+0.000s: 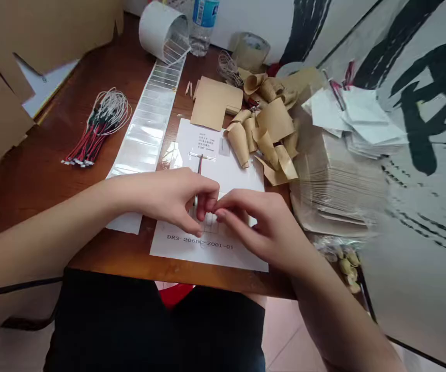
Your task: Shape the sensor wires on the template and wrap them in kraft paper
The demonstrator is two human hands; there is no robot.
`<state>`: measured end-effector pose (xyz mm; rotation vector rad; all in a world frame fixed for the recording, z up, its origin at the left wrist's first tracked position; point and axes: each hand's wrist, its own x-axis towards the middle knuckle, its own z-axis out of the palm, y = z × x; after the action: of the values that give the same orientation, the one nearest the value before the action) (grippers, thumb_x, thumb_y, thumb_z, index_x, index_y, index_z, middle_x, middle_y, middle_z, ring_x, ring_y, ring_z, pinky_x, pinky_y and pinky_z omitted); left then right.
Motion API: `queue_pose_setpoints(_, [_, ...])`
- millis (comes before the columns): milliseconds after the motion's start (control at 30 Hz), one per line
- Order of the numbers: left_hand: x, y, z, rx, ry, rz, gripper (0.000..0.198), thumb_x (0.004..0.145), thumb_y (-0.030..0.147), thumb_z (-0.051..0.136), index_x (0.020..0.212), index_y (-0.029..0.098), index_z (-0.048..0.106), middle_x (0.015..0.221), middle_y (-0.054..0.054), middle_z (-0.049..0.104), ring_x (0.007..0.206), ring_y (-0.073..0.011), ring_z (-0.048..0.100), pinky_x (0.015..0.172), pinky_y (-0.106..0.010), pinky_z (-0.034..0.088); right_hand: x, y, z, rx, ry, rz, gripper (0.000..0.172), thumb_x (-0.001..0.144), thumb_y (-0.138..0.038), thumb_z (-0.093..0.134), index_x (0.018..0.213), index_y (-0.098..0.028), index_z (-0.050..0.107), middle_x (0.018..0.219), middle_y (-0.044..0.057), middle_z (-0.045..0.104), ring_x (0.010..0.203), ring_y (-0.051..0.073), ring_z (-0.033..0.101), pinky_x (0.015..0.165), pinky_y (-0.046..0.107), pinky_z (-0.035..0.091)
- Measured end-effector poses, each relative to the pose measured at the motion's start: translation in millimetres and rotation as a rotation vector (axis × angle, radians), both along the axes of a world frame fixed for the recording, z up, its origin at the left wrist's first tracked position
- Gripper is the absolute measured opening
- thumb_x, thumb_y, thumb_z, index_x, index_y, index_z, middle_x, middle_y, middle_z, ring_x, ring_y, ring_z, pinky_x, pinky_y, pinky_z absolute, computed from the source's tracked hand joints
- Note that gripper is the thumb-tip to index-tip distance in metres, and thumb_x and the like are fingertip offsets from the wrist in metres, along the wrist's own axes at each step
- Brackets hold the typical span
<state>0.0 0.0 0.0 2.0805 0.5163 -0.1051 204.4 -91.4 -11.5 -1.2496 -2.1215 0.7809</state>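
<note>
My left hand [184, 199] is over the printed white sheet [246, 256], its thumb apart from the curled fingers and nothing visible gripped in the gap. Close against its fingertips, my right hand [263, 222] pinches thumb and forefinger together; whatever is between them is too small or hidden to name. Just below the meeting fingertips shows a small white piece [210, 221], partly covered. A dark and red wire lead [200, 164] runs down the sheet and under my left hand. Printed text, "DRS-206DC-2001-01", crosses the sheet's lower part.
A strip of clear labels [145, 121] unrolls from a white roll [158, 31] at left. Beyond it lies a wire bundle [104, 126]. Brown paper pieces [211, 101], rolled brown papers [265, 134], a tape roll [251, 50], a bottle [203, 26] and stacked cardboard [339, 181] surround the sheet.
</note>
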Motion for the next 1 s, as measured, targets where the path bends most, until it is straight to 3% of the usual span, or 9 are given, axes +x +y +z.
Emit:
queue_pose_setpoints(167, [4.4,-4.3,-11.7,0.153,0.113,-0.027,0.019,0.075,0.025,0.079,0.091,0.022,0.070,0.078,0.004,0.068,0.069,-0.0127,0.061,0.061,-0.024,0.038,4.2,2.3,-9.7,0.040,-0.036,-0.094,0.006,0.091,-0.017,0.068,0.085,-0.018,0.067,0.075,-0.001,0.068,0.063,0.011,0.058,0.059,0.025,0.044])
queue_pose_setpoints(400, [13.3,-21.3,-8.2,0.325,0.247,-0.019,0.028,0.073,0.050,0.085,0.080,0.025,0.076,0.068,0.003,0.066,0.062,-0.0136,0.055,0.055,-0.027,0.028,8.7,7.5,-13.2,-0.012,-0.097,-0.052,0.009,0.087,-0.009,0.064,0.087,-0.017,0.067,0.082,0.003,0.068,0.072,0.014,0.061,0.065,0.027,0.045])
queue_pose_setpoints(500, [16.3,-27.2,-8.3,0.349,0.256,-0.036,0.026,0.073,0.047,0.086,0.080,0.025,0.075,0.070,0.003,0.068,0.065,-0.0147,0.057,0.056,-0.028,0.026,9.6,9.6,-15.5,0.002,-0.115,-0.091,0.010,0.087,-0.008,0.064,0.087,-0.017,0.067,0.083,0.003,0.067,0.072,0.015,0.060,0.065,0.027,0.044])
queue_pose_setpoints(633, [16.7,-29.6,-9.3,0.389,0.265,-0.038,0.008,0.081,0.030,0.074,0.077,0.024,0.073,0.071,0.002,0.068,0.065,-0.0151,0.057,0.058,-0.028,0.027,8.4,10.6,-18.2,0.027,-0.172,-0.086,0.005,0.086,-0.014,0.072,0.087,-0.017,0.068,0.083,0.004,0.066,0.074,0.017,0.058,0.065,0.028,0.042])
queue_pose_setpoints(800, [15.8,-30.4,-11.5,0.377,0.253,-0.065,0.017,0.076,0.038,0.082,0.083,0.025,0.073,0.076,0.002,0.070,0.068,-0.0164,0.060,0.058,-0.028,0.027,7.4,10.4,-21.0,0.001,-0.200,-0.047,0.007,0.086,-0.015,0.073,0.088,-0.019,0.068,0.086,0.004,0.067,0.074,0.017,0.057,0.066,0.029,0.042])
queue_pose_setpoints(900, [16.3,-32.1,-13.9,0.401,0.233,-0.072,0.007,0.083,0.029,0.073,0.079,0.024,0.071,0.075,0.002,0.069,0.066,-0.0159,0.058,0.058,-0.029,0.027,7.2,10.2,-21.8,-0.004,-0.195,-0.056,0.006,0.086,-0.014,0.072,0.088,-0.019,0.068,0.088,0.004,0.067,0.075,0.017,0.057,0.067,0.029,0.042])
queue_pose_setpoints(1000, [15.5,-31.8,-14.3,0.391,0.201,-0.087,0.011,0.086,0.023,0.065,0.075,0.023,0.069,0.074,0.001,0.068,0.064,-0.0151,0.056,0.058,-0.029,0.030,6.9,10.1,-21.5,0.006,-0.182,-0.059,0.004,0.087,-0.015,0.071,0.088,-0.018,0.068,0.087,0.005,0.067,0.076,0.017,0.058,0.068,0.030,0.042])
